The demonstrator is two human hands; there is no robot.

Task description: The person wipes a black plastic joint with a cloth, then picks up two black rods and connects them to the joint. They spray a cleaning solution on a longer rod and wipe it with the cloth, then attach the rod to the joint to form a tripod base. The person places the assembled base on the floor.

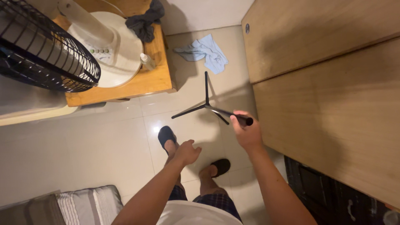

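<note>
A black tripod stand [206,105] rests on the tiled floor with three thin legs spread out. My right hand [246,134] grips the top end of its pole, which leans toward me. To the left of it, my left hand [187,152] hangs free with loosely curled fingers and holds nothing. Below the hands I see my feet in dark slippers [166,136].
A standing fan [46,50] with a black grille and white round base sits on a low wooden table [154,81] at the upper left, with a small bottle [146,61] and dark cloth [144,18]. A light blue cloth [205,51] lies on the floor. Wooden panels [329,83] fill the right. A striped cushion [87,204] lies lower left.
</note>
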